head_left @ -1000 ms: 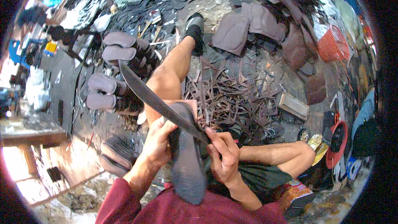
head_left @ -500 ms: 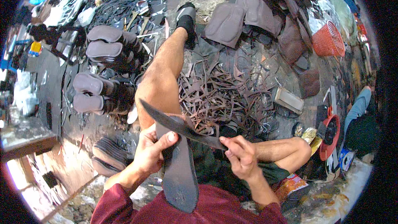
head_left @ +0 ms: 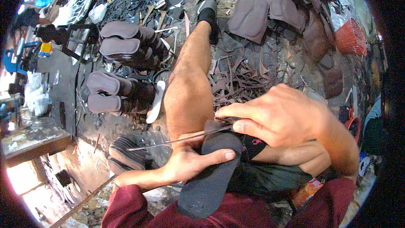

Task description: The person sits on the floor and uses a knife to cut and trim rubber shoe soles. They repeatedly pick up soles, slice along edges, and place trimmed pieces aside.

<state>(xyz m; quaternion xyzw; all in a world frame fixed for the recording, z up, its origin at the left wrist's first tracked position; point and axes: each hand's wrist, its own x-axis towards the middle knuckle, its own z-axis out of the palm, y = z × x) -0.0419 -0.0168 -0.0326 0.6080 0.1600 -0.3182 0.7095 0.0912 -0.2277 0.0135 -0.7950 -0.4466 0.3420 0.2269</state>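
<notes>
My left hand (head_left: 190, 162) grips a dark grey shoe sole (head_left: 206, 190) over my lap, its thumb pressed flat on the sole's upper face. The sole slants, its rounded near end towards my shirt. In my right hand (head_left: 278, 120), closed with thumb and forefinger forward, is a long thin knife (head_left: 177, 139), its blade seen nearly edge-on. The blade crosses above my left hand and the sole's far end, its tip pointing left. I cannot tell whether it touches the sole. The fingers hide the knife's grip end.
Stacks of brown padded soles (head_left: 120, 48) stand to the left, with ribbed soles (head_left: 126, 154) nearer. Cut scraps (head_left: 240, 80) cover the floor ahead. Brown moulded sheets (head_left: 249, 19) and a red basket (head_left: 351, 38) lie at far right. My outstretched leg (head_left: 190, 84) divides the space.
My right hand has risen and moved right. The blade has turned from showing its broad face to nearly edge-on. The sole has tilted and shifted right with my left hand.
</notes>
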